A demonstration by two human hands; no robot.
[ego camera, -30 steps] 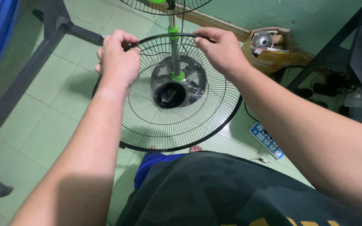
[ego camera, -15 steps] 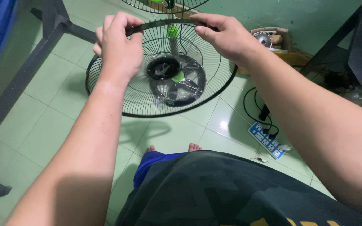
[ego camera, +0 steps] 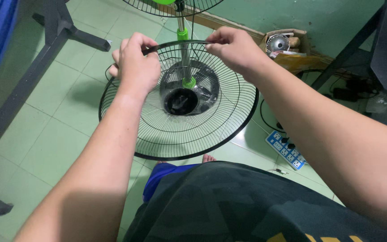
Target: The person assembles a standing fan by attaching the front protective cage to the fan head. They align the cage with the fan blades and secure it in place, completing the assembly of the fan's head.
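Note:
I hold a round black wire fan guard (ego camera: pixel 211 130) in the air in front of me, its face turned up toward me. My left hand (ego camera: pixel 135 67) grips its far rim on the left, and my right hand (ego camera: pixel 229 47) pinches the far rim on the right. A dark round hub (ego camera: pixel 181 101) sits at the guard's middle. Beyond it stands a pedestal fan with a metal pole and green collars (ego camera: pixel 183 33), and its own dark guard (ego camera: pixel 171 6) shows at the top edge.
A black metal frame leg (ego camera: pixel 41 49) crosses the green tiled floor at left. A cardboard box with a shiny metal part (ego camera: pixel 287 45) sits by the wall. A blue-and-white power strip (ego camera: pixel 285 150) with cables lies at right. Dark furniture legs (ego camera: pixel 346 54) stand at far right.
The fan guard has come back down and tilted toward me after being raised and turned flatter half a second ago. Both hands stayed on its far rim.

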